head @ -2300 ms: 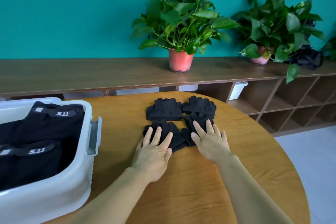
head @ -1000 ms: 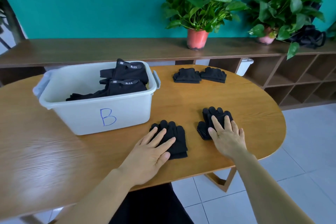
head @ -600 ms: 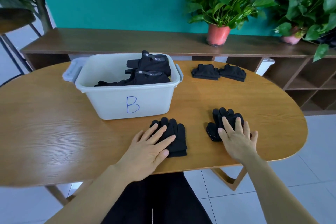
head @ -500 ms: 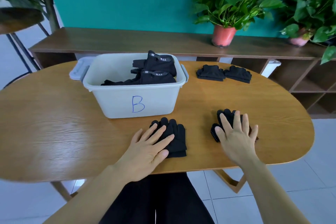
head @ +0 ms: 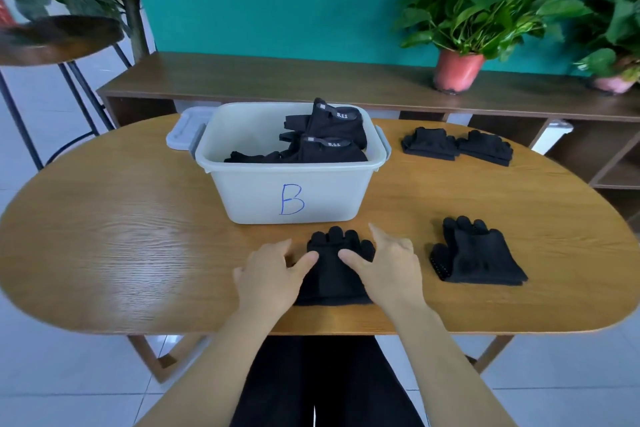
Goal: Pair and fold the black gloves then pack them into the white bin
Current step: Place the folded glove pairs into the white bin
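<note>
A stacked black glove pair (head: 334, 270) lies near the table's front edge, just in front of the white bin (head: 294, 191) marked "B". My left hand (head: 270, 274) holds its left side and my right hand (head: 384, 267) its right side, both thumbs pressed on top. A second black glove pair (head: 478, 253) lies untouched to the right. Two folded pairs (head: 429, 144) (head: 485, 147) sit at the table's far side, right of the bin. Black gloves with "5.11" labels (head: 325, 142) fill the bin's right half.
The oval wooden table (head: 121, 236) ends just below my wrists. A grey lid (head: 183, 135) lies behind the bin's left corner. A long wooden shelf (head: 277, 80) carries potted plants (head: 457, 69). A dark stool (head: 59, 38) stands far left.
My right hand left the right glove pair and moved left onto the pair under my left hand. Both hands now hold that pair by its sides.
</note>
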Motion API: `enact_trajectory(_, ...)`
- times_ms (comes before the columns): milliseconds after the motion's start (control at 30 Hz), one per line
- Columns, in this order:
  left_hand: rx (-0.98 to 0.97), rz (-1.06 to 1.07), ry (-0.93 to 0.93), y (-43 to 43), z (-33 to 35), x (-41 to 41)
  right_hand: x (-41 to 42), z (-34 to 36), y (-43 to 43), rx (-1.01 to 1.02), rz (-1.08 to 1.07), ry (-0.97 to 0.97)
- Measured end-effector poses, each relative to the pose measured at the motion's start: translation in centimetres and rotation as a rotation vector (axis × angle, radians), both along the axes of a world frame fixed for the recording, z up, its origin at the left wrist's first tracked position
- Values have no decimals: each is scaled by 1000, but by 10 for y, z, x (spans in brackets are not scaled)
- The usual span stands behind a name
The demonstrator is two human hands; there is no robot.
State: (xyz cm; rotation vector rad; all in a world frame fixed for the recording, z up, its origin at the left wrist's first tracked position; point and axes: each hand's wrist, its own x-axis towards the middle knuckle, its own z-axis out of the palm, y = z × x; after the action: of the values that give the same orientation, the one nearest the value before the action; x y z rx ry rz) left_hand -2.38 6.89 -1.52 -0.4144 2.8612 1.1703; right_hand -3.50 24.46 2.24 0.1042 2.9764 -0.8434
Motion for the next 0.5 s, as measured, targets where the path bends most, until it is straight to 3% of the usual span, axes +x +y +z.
enact_trajectory(133, -129, -31, -66, 13, 9, -4, -3, -7, -8, 78, -33, -65)
enact_trajectory(267, -101, 10, -95, 19, 10, -12, -11, -7, -14, 91, -78, -145)
enact_trajectory(500, 39, 33, -172, 20, 13, -20, -17, -11, -16, -63, -75, -164)
